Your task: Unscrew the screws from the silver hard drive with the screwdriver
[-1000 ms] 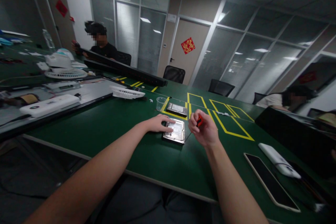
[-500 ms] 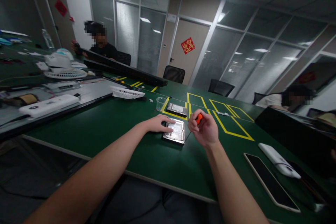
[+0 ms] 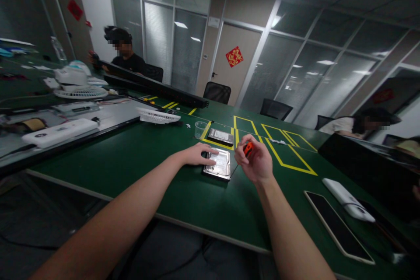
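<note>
A silver hard drive [image 3: 223,166] lies flat on the green table, its metal cover facing up. My left hand [image 3: 197,154] rests on its left side, fingers spread over the cover. Closed around the orange and black handle of a screwdriver [image 3: 248,148], my right hand [image 3: 257,162] is just right of the drive. The thin shaft slants down toward the drive's lower right corner; whether its tip touches a screw I cannot tell. Behind lies a second hard drive [image 3: 221,136], inside a yellow tape outline. A clear plastic cup [image 3: 200,130] stands to its left.
A phone [image 3: 337,225] and a white power bank-like device [image 3: 348,200] lie at the right, near a large black panel [image 3: 364,170]. Leftward are a white slatted part [image 3: 159,116], a white fan [image 3: 78,81] and a large open panel [image 3: 121,116]. Two people sit across the table.
My right hand has turned the screwdriver handle slightly, showing more of its black part. The left hand and the hard drive have stayed in place.
</note>
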### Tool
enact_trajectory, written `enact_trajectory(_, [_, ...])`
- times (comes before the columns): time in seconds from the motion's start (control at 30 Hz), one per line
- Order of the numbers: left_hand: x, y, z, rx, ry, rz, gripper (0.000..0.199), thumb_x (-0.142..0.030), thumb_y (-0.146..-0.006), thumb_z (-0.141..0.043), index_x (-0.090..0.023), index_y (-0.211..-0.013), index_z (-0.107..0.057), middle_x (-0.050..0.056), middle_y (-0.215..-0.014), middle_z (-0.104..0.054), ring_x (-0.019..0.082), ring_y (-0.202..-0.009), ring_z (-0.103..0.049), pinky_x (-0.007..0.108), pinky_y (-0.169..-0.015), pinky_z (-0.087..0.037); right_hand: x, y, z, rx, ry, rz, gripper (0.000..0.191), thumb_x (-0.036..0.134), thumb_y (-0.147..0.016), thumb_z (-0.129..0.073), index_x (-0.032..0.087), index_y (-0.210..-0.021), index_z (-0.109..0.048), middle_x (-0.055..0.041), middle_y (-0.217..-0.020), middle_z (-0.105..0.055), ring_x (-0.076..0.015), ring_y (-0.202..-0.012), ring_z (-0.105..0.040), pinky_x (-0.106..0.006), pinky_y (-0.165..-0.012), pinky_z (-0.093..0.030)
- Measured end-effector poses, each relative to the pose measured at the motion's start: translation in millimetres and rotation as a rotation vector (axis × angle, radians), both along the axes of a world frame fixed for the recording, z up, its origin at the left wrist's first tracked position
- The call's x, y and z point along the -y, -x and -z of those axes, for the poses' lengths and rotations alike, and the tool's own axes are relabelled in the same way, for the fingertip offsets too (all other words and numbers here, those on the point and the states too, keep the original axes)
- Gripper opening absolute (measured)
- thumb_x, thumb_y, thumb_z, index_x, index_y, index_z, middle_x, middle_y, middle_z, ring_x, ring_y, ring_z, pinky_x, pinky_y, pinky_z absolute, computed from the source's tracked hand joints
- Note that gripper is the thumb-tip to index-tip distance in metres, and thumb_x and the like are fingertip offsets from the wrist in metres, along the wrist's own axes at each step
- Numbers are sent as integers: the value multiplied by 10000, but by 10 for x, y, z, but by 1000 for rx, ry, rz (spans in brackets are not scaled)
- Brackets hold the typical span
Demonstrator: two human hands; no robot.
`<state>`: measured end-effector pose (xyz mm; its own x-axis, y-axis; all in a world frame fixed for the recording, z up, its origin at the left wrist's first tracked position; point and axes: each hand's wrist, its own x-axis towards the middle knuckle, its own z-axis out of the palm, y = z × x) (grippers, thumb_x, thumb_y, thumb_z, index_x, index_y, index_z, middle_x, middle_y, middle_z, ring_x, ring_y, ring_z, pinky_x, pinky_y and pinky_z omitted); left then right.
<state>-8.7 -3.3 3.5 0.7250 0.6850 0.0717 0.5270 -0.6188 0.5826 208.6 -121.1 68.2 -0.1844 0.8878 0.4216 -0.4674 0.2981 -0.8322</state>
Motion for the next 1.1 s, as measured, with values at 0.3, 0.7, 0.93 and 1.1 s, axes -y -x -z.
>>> enact_trajectory(0.3, [-8,-4,17,10,-10,8,740,-716,-791,-673,-356,-1430,-572,70,-1564,-440,351,-1453,-360,468,-1200,-267,-26,-7,10,-12,6,25,251,314,-899,-457,192,-720,-583,2,-600,-511,-104,-477,-429,-225,-469,-345])
enact_trajectory(0.7, [-8,5,2,-9,11,5,757,-723,-791,-666,-368,-1449,-545,72,-1582,-412,354,-1470,-332,475,-1198,-266,-12,-4,0,7,13,26,226,362,-935,-433,223,-847,-588,29,-542,-506,-87,-401,-267,-213,-427,-237])
enact_trajectory(0.93, [-4,2,7,4,10,-4,759,-736,-784,-666,-372,-1440,-555,78,-1572,-420,350,-1461,-349,476,-1197,-270,-17,11,16,12,11,48,253,357,-910,-471,206,-732,-570,10,-586,-498,-109,-468,-386,-235,-466,-327])
enact_trajectory(1.1, [-16,-1,20,-1,0,0,764,-741,-785,-661,-364,-1441,-556,83,-1570,-423,348,-1459,-353,473,-1195,-274,8,9,18,32,-13,59,162,352,-876,-538,228,-772,-526,18,-609,-546,-114,-452,-419,-236,-448,-342])
